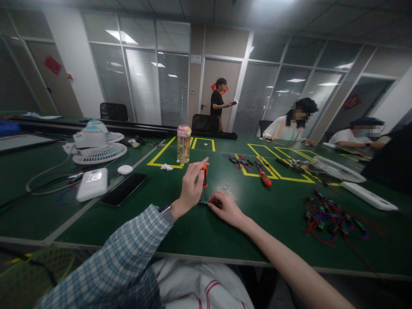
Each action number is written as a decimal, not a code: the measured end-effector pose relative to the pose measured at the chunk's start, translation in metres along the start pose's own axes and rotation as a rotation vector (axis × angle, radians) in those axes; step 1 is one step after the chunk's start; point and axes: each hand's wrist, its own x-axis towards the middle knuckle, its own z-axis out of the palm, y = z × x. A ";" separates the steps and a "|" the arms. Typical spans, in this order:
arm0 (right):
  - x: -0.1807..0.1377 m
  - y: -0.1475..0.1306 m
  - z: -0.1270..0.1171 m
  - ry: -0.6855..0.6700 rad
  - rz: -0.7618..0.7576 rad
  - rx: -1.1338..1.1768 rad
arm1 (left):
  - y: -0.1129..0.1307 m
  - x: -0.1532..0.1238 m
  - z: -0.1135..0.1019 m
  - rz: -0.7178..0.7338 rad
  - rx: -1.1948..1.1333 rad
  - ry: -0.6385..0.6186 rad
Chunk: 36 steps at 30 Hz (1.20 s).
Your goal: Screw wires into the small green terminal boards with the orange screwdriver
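My left hand [192, 186] is at the orange-and-black handle of a screwdriver [205, 175], its fingers long and close together against the handle. The screwdriver stands upright, its thin shaft pointing down to a small green circuit board [203, 201] on the table. With bent fingers, my right hand [223, 207] grips the right end of that board. The fingers cover part of the board, so its full shape is hidden. Beyond my hands and to the right lie a red-handled tool [265, 178] and a cluster of small boards with wires [240, 162].
A large tangle of wired boards [328, 216] is at the right. A bottle [183, 145] stands beyond my left hand. Leftward are a black phone [124, 189], a white power bank [92, 184] and white fans [96, 143]. Other people are across the table.
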 end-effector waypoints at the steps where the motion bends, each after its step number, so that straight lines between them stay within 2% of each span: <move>1: 0.000 0.000 0.000 0.001 -0.003 -0.001 | 0.000 0.000 0.000 -0.003 0.001 0.006; 8: 0.000 0.000 0.001 0.005 0.005 -0.003 | 0.002 0.001 0.000 0.007 0.089 0.093; 16: 0.000 0.001 0.001 0.004 0.002 0.009 | 0.000 -0.001 0.000 -0.015 -0.011 -0.017; 22: 0.000 0.000 0.001 0.000 0.008 0.005 | 0.000 0.000 0.000 -0.004 0.132 0.123; 25: 0.000 -0.001 0.000 -0.003 0.008 0.006 | 0.001 0.001 -0.001 -0.005 0.155 0.146; 30: 0.000 -0.002 -0.001 0.001 0.008 0.002 | 0.001 0.000 -0.001 0.021 0.095 0.115; 36: 0.000 -0.002 0.000 -0.005 0.001 0.001 | 0.000 -0.002 0.000 0.075 -0.010 0.009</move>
